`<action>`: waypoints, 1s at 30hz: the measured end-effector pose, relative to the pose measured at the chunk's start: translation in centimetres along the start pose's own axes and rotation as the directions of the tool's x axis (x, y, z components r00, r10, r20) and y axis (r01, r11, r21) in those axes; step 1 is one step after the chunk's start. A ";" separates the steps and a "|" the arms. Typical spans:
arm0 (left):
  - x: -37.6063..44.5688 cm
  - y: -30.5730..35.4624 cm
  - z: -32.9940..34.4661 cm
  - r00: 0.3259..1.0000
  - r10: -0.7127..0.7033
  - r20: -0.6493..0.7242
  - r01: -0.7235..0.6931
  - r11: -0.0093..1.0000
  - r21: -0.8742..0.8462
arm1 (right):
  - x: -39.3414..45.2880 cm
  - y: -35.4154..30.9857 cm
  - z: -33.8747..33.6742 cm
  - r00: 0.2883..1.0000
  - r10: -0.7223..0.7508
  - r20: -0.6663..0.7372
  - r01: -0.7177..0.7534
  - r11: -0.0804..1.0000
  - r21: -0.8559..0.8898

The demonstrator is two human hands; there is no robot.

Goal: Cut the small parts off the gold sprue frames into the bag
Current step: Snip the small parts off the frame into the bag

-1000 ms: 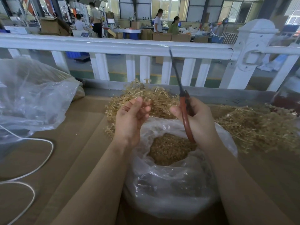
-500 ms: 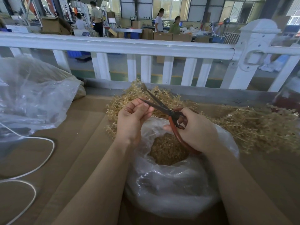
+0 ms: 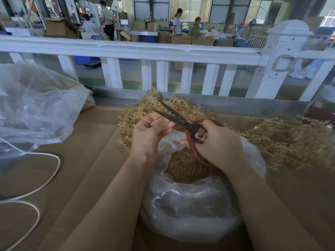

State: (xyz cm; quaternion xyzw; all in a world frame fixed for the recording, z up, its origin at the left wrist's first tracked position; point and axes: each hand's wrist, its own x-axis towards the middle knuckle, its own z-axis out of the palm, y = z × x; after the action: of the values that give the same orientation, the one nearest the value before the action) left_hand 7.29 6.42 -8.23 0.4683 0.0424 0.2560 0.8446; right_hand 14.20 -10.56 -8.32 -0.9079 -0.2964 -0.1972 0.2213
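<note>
My right hand (image 3: 215, 142) grips scissors (image 3: 183, 122), blades apart; left hand (image 3: 150, 131) pinches something too small to identify, over bag (image 3: 190, 205) at table's near edge.

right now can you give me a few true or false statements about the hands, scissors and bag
1. The right hand holds the scissors. True.
2. The scissor blades are closed. False: they stand apart.
3. The bag below the hands is empty. False: it holds small gold parts.
4. The left hand is at the blades. True.
5. The sprue pile lies inside the bag. False: it lies on the table beside it.
</note>
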 end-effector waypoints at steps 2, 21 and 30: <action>0.0 0.0 0.0 1.000 -0.003 0.003 0.003 1.000 -0.015 | 0.0 0.0 0.0 1.000 0.001 0.012 -0.001 1.000 -0.002; 0.0 0.1 0.0 1.000 0.009 0.013 -0.008 0.999 -0.037 | 0.0 0.3 -0.1 1.000 -0.007 -0.023 0.006 1.000 -0.023; 0.1 -0.1 -0.2 1.000 0.011 0.021 -0.010 1.000 -0.030 | 0.0 0.0 -0.2 1.000 -0.006 -0.009 0.006 1.000 -0.015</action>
State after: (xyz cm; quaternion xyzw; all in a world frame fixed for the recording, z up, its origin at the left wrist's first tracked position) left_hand 7.34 6.63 -8.41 0.4586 0.0273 0.2560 0.8506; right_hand 14.16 -10.68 -8.22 -0.9078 -0.2965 -0.2043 0.2151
